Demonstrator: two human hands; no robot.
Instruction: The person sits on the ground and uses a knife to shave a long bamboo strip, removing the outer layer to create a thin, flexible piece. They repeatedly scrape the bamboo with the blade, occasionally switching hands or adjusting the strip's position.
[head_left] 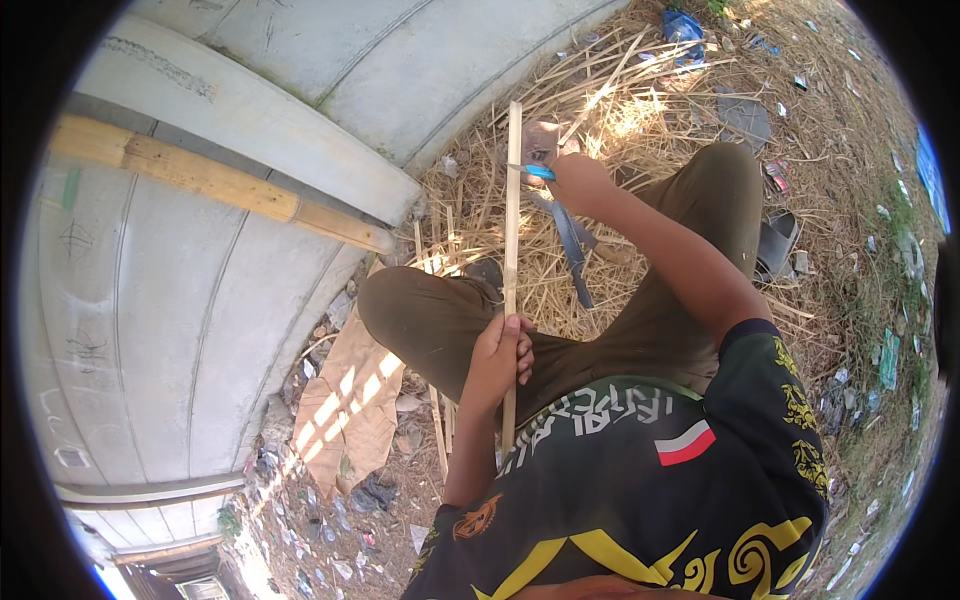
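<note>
My left hand is closed around the lower part of a long, pale bamboo strip, which stretches away from my waist past my knees. My right hand grips a small knife with a blue handle. Its short blade lies across the strip near the far end, seemingly touching it. Just below that hand, a long dark piece shaped like a blade rests on the shavings between my legs; what it is exactly, I cannot tell. Part of a bare foot shows beside the strip.
Bamboo shavings cover the ground ahead. On the left rises a grey panel wall with a thick bamboo pole along it. A flattened brown cardboard piece lies by my left knee, a dark sandal beyond my right leg.
</note>
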